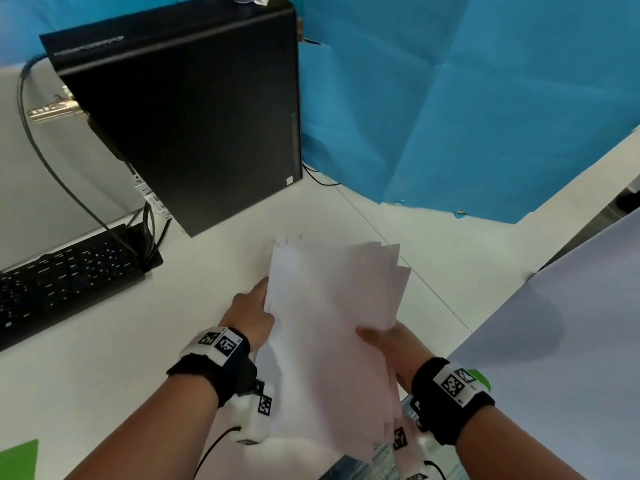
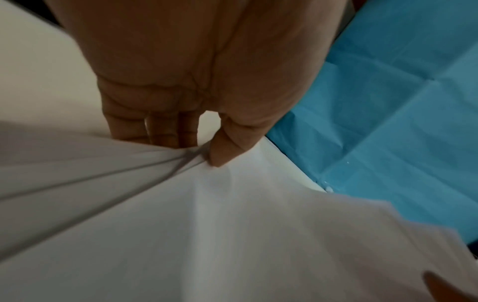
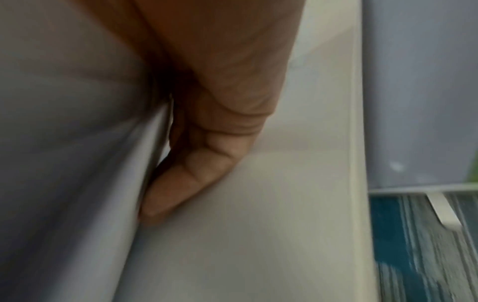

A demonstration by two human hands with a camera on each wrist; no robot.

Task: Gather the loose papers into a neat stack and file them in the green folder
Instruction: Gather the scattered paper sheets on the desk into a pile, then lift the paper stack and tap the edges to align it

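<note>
Fingers and thumb of the left hand [image 1: 251,315] pinch the papers [image 1: 332,327] at their left edge; the right hand [image 1: 394,344] grips their right edge, lifting them off the white desk [image 1: 214,282], far edges fanned unevenly. Black computer tower [image 1: 194,109] and keyboard [image 1: 62,275] crowd the left; its lettering is unreadable. A green folder [image 1: 19,460] corner shows lower left.

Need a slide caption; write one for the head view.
Both hands, left hand and right hand, hold uneven white papers above the desk.

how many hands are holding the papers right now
2: the left hand grips the papers at their left edge, the right hand at their lower right edge.
</note>
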